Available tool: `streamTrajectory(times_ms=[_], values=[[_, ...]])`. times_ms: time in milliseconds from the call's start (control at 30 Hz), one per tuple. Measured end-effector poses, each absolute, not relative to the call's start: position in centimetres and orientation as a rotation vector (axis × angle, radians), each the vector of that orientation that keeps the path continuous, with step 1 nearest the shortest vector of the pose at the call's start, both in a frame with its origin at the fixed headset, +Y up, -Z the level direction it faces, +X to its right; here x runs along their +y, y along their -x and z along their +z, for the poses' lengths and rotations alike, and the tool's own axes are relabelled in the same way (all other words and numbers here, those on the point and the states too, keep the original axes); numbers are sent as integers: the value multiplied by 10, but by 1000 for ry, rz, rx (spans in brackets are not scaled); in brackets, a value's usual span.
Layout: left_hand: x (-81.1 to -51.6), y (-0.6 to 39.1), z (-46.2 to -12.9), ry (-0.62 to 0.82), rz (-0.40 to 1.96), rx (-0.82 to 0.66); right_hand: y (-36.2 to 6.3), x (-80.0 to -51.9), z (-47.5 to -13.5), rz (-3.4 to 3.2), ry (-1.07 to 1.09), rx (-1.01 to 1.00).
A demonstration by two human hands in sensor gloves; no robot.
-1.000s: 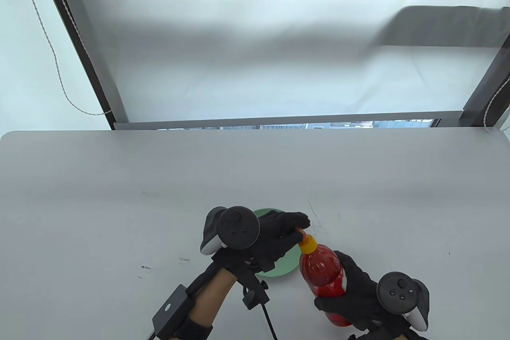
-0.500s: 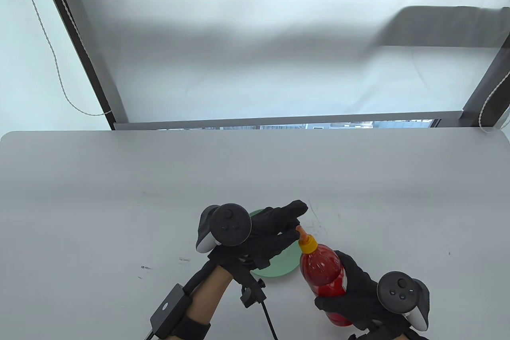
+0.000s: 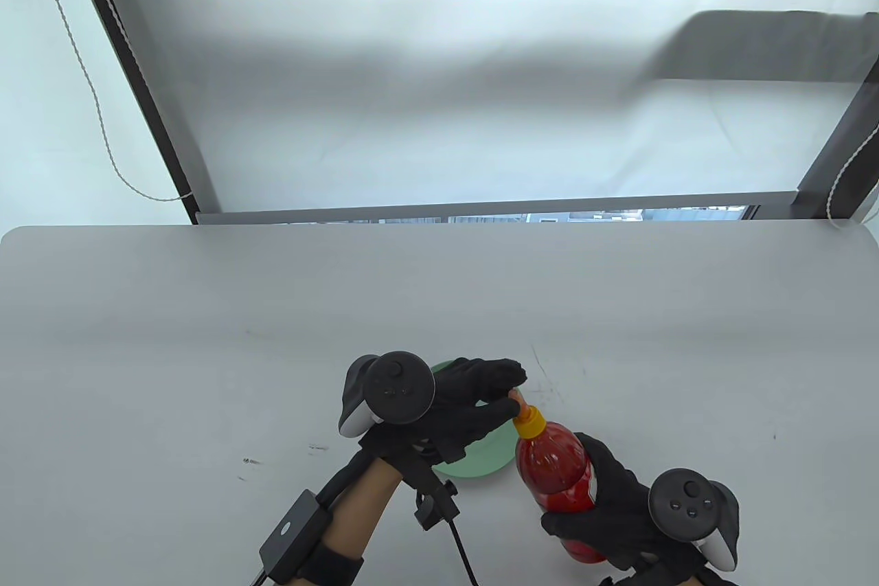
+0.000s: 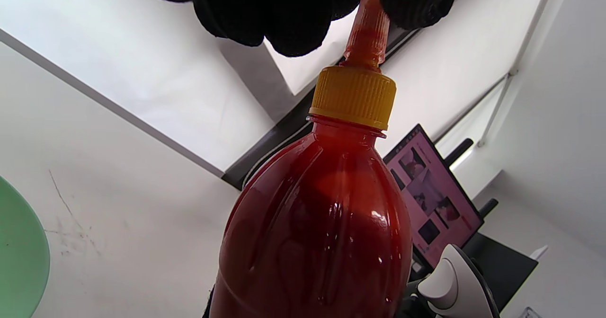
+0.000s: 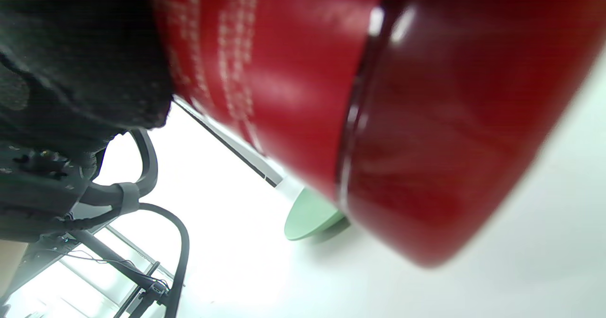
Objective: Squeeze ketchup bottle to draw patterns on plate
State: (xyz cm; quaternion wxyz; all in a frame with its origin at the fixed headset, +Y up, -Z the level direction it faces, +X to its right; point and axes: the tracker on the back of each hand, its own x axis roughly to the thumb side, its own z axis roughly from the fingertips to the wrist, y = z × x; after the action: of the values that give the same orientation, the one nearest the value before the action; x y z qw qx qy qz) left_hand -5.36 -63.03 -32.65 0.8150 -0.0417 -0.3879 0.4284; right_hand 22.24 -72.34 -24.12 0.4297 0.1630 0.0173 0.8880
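While right hand (image 3: 618, 510) grips, ketchup bottle (image 3: 556, 476) looks full.

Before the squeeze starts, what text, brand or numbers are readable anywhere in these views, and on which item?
No text can be read in any view.
Ketchup bottle label: rows of pale print show in the right wrist view, too blurred to read.
Monitor behind the bottle: pink screen with picture tiles, no legible words.
Green plate, table: no markings, only scuffs.

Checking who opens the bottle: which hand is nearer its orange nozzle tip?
Left. The left hand pinches the nozzle tip; the right hand holds the ketchup bottle lower down.
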Motion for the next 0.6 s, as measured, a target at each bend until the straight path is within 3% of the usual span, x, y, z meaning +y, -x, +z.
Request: streamTrajectory(times_ms=[600], values=[[-625,53,-322,90,846,-837,-221,-724,-241,2231,-408,53]])
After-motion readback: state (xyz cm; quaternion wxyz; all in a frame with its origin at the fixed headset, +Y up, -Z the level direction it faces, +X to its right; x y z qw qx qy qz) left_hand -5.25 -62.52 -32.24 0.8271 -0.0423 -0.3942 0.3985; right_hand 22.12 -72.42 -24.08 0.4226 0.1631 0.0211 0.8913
